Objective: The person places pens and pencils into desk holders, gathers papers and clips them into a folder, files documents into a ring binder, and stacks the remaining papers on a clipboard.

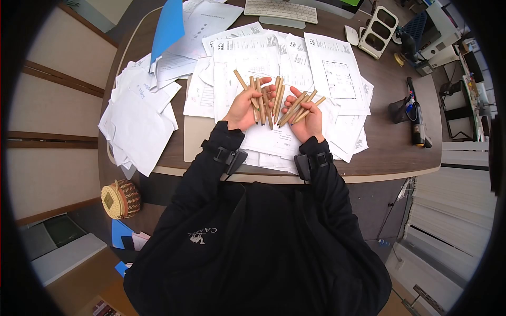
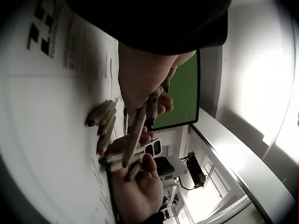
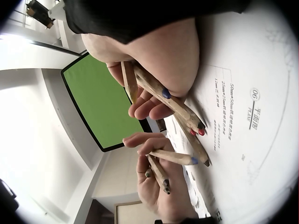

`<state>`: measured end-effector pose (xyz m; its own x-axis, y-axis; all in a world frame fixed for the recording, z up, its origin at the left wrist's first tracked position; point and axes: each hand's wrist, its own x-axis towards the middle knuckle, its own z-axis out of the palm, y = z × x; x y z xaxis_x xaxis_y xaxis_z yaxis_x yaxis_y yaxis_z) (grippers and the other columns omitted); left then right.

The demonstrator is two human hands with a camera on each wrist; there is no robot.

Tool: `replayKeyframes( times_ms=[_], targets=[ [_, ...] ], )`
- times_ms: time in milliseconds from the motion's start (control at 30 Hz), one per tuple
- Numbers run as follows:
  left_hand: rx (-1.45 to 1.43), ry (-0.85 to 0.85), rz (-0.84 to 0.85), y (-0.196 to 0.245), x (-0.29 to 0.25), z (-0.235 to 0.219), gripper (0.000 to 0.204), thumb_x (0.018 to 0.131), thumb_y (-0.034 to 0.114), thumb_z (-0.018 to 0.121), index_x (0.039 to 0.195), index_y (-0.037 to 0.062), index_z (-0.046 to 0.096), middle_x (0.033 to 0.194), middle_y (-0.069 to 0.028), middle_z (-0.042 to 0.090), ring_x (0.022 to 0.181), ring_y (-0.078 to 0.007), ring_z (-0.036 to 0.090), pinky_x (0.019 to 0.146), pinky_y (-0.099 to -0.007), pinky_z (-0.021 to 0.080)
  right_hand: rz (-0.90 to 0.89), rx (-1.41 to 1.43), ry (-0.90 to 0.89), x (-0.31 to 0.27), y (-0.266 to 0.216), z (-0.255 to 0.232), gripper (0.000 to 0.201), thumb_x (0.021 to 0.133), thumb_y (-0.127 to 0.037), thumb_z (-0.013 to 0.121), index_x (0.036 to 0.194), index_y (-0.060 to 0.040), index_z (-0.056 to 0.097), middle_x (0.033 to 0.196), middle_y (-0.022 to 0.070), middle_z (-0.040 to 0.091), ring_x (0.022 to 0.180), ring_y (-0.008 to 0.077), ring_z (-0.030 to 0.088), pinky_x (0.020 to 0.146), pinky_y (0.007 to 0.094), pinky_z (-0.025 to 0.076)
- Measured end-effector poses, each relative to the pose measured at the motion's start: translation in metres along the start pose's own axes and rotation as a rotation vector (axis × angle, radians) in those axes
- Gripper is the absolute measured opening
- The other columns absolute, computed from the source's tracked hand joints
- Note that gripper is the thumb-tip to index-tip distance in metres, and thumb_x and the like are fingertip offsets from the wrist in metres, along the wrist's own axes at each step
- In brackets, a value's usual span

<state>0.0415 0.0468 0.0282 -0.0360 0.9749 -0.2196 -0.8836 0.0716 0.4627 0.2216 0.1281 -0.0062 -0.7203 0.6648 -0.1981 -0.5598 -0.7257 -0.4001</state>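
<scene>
In the head view the left hand (image 1: pixel 242 109) holds several wooden pencils (image 1: pixel 241 80), palm up, fingers curled round them. Facing it, the right hand (image 1: pixel 311 122) holds several more pencils (image 1: pixel 317 108) across its palm and fingers. Between the hands, other pencils (image 1: pixel 278 100) lie on the printed papers (image 1: pixel 274 138). The left wrist view shows pencils (image 2: pixel 102 113) on the paper beside the left hand (image 2: pixel 145 77). In the right wrist view, a blue-tipped pencil (image 3: pixel 175 157) is in the left hand, and pencils reach out from under the right hand (image 3: pixel 163 56).
Papers (image 1: pixel 142 100) and a blue folder (image 1: pixel 167 31) cover the desk's left side. At the back are a keyboard (image 1: pixel 281 10) and a white mouse (image 1: pixel 351 35). A mesh holder (image 1: pixel 399 111) stands at the right; a woven basket (image 1: pixel 121 199) is below the left edge.
</scene>
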Motion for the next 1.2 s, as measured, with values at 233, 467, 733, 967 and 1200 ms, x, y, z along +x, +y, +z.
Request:
replayKeyframes(
  times_ms=[233,467,733,967,1200],
  targets=[
    [-0.064,-0.074,0.019,-0.006,0.005,-0.018,0.049,0.076,-0.009,0.037,0.123,0.0009,0.041,0.109,-0.0149,0.053,0.091,-0.0226,0.056,0.079,-0.0379,0.051,-0.004,0.016,-0.013,-0.002,-0.002,0.004,0.057,0.076,-0.014,0.041,0.131,0.0031,0.042,0.099,0.0139,0.057,0.092,0.0244,0.053,0.084,0.0386,0.043],
    [-0.044,-0.012,0.036,-0.005,0.002,-0.008,0.051,0.079,-0.013,0.042,0.128,0.0019,0.038,0.113,-0.0152,0.051,0.099,-0.0224,0.054,0.08,-0.0351,0.048,-0.002,0.016,-0.007,-0.003,-0.002,0.004,0.059,0.075,-0.014,0.041,0.131,0.0031,0.042,0.099,0.0142,0.057,0.092,0.0247,0.053,0.084,0.039,0.043],
    [-0.081,-0.089,0.07,0.0,-0.003,0.009,0.046,0.088,-0.01,0.045,0.131,0.0032,0.037,0.115,-0.0137,0.049,0.108,-0.022,0.052,0.087,-0.0347,0.048,-0.004,0.006,-0.009,-0.002,-0.001,0.005,0.057,0.076,-0.014,0.04,0.13,0.003,0.043,0.099,0.0147,0.057,0.091,0.0252,0.053,0.084,0.0394,0.043],
    [-0.058,-0.112,0.075,0.0,-0.004,0.01,0.045,0.089,-0.009,0.044,0.132,0.0036,0.037,0.117,-0.0134,0.049,0.111,-0.0222,0.052,0.093,-0.0358,0.049,0.0,0.053,-0.068,0.0,-0.001,-0.003,0.055,0.078,-0.015,0.038,0.131,0.004,0.042,0.101,0.0179,0.061,0.093,0.0268,0.056,0.085,0.0396,0.043],
    [0.008,-0.065,0.064,-0.003,-0.004,0.007,0.047,0.089,-0.009,0.045,0.134,0.0032,0.035,0.117,-0.0131,0.049,0.109,-0.0217,0.053,0.092,-0.0352,0.049,-0.007,-0.003,-0.031,-0.003,-0.001,0.006,0.057,0.077,-0.016,0.041,0.13,0.0025,0.042,0.1,0.0163,0.059,0.092,0.0258,0.054,0.083,0.0398,0.043]
  ],
)
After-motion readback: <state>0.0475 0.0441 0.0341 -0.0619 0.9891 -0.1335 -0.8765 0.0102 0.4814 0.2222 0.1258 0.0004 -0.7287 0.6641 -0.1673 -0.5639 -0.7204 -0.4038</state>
